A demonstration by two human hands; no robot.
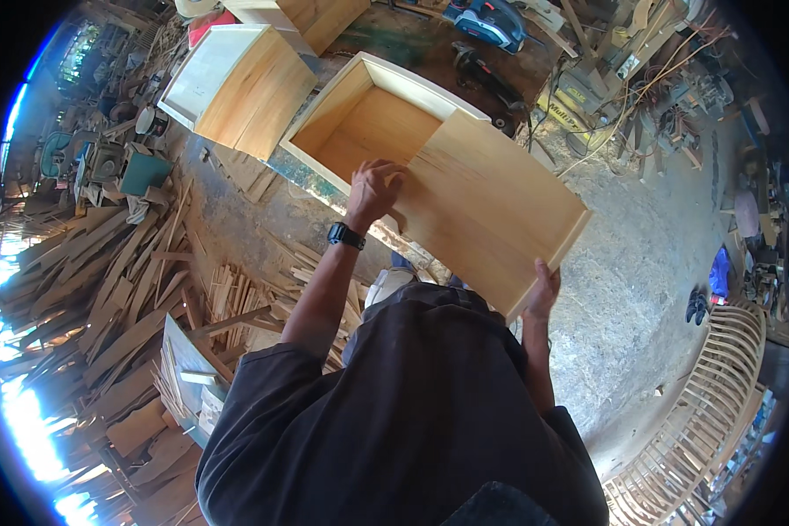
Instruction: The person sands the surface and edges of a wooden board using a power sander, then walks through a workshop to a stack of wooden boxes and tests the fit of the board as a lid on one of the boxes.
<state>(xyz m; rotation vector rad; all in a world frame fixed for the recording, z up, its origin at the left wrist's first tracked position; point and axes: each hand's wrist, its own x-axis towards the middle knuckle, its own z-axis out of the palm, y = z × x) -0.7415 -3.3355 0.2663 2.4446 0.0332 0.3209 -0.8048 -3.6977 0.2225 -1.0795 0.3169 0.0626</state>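
An open wooden box (352, 140) stands slanting in front of me on the work surface. Over its right part lies a flat, pale wooden panel (491, 206), with a raised strip along its right end. My right hand (542, 294) grips that end near the closest corner, thumb on top. At the box's near wall, beside the panel's left edge, my left hand (377, 188) has its fingers curled in. Whatever those fingers may pinch is hidden. A black watch (346, 235) sits on my left wrist.
Another wooden box (254, 92) stands at the left. Behind are a blue power tool (486, 24), an angle grinder (486, 77) and a yellow sack (574, 110). Scrap boards (118, 324) pile up on the left; a curved slatted wooden piece (701, 394) lies at lower right.
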